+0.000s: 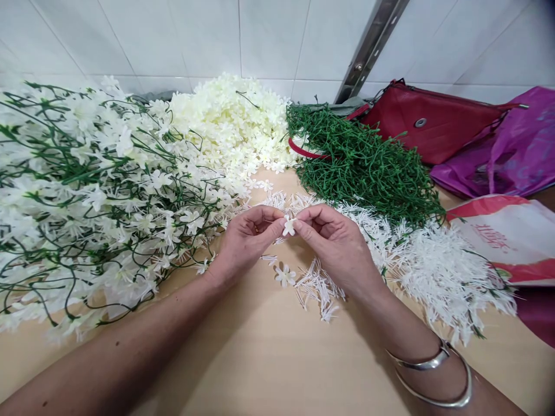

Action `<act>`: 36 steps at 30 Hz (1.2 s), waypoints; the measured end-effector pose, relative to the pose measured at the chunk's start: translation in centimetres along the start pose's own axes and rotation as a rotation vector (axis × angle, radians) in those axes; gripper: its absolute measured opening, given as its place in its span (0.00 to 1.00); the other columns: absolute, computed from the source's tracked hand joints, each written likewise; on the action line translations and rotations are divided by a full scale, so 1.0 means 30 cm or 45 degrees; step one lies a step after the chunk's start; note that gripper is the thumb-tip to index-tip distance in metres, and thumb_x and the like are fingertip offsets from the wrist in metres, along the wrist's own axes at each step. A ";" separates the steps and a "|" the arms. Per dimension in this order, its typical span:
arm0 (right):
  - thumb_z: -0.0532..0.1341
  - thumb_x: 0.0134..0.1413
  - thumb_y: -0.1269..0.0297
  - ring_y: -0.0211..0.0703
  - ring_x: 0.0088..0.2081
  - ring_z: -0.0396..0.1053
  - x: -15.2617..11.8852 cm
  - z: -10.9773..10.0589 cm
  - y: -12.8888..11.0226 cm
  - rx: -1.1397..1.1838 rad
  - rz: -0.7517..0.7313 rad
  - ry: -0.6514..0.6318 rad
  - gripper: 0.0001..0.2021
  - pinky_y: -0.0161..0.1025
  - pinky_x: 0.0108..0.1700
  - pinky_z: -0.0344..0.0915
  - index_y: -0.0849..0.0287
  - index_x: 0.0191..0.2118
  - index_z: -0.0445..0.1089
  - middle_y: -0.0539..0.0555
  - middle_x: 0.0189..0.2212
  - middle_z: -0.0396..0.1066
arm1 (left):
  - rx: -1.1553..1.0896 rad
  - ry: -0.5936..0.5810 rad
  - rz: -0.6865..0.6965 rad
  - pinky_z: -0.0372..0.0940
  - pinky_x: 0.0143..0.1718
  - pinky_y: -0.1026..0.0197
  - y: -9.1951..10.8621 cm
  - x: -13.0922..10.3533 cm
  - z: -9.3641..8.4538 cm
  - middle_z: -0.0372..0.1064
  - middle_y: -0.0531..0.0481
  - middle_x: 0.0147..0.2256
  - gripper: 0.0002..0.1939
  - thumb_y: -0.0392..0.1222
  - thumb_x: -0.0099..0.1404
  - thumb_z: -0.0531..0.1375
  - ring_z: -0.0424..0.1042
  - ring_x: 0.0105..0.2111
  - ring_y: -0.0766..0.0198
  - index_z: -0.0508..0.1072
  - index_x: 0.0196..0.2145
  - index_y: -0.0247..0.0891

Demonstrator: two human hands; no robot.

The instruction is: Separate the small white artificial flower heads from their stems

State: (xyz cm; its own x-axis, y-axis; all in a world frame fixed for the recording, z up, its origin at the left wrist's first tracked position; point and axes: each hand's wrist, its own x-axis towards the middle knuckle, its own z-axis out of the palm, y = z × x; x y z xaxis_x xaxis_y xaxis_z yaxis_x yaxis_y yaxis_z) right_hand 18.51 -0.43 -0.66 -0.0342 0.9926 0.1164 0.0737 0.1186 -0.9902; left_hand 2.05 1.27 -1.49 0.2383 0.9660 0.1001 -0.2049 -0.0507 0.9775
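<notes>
A small white artificial flower (289, 226) is pinched between the fingertips of both hands, above the middle of the table. My left hand (249, 234) closes on its left side with thumb and forefinger. From the other side, my right hand (332, 240) grips it the same way; whether a stem or stamen is also in the fingers is hidden. Just below the hands lie a loose white blossom (285, 275) and a small bunch of thin white stamens (318, 289). Beyond them rises a heap of cream-white blossoms (234, 124).
Finished-looking white flowers on green stems (99, 196) cover the left side. Green plastic stems (364, 162) are piled back right, with a heap of white stamens (451, 271) nearer. A red bag (425, 118), purple bag (515, 144) and white-red packet (507, 231) stand right. Behind is a tiled wall (208, 40).
</notes>
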 end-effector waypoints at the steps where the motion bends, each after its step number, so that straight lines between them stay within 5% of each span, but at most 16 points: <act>1: 0.67 0.54 0.64 0.38 0.30 0.69 0.000 0.000 -0.002 -0.015 -0.001 0.007 0.04 0.37 0.34 0.66 0.56 0.32 0.72 0.47 0.25 0.70 | 0.015 0.013 -0.006 0.63 0.31 0.67 0.001 -0.001 0.001 0.72 0.53 0.26 0.09 0.43 0.59 0.69 0.68 0.27 0.70 0.77 0.31 0.33; 9: 0.68 0.52 0.65 0.36 0.29 0.67 0.002 0.003 -0.003 -0.015 -0.001 0.039 0.04 0.35 0.32 0.65 0.56 0.31 0.73 0.48 0.25 0.71 | 0.035 0.042 -0.055 0.58 0.27 0.68 0.011 -0.002 0.008 0.68 0.55 0.24 0.08 0.40 0.57 0.68 0.63 0.25 0.72 0.74 0.29 0.34; 24: 0.71 0.52 0.62 0.36 0.29 0.70 0.008 -0.012 -0.005 0.093 -0.047 0.059 0.08 0.36 0.35 0.71 0.56 0.36 0.73 0.47 0.27 0.72 | 0.052 0.081 -0.028 0.67 0.35 0.64 0.014 -0.001 -0.003 0.74 0.52 0.28 0.14 0.50 0.61 0.68 0.72 0.30 0.67 0.74 0.32 0.36; 36: 0.70 0.52 0.65 0.37 0.29 0.69 0.007 -0.020 -0.003 0.056 -0.121 0.059 0.06 0.36 0.33 0.67 0.56 0.35 0.73 0.47 0.26 0.71 | 0.149 -0.077 -0.054 0.68 0.35 0.63 -0.008 0.002 -0.003 0.77 0.49 0.29 0.11 0.47 0.63 0.67 0.75 0.30 0.65 0.77 0.35 0.35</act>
State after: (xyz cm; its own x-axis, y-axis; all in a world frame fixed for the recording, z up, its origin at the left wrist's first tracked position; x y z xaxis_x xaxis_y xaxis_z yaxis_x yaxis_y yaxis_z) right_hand 19.10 -0.22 -0.50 0.0072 0.9772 0.2120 0.0288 0.2117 -0.9769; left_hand 2.03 1.36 -1.73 0.3020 0.9510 0.0661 -0.0819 -0.0432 0.9957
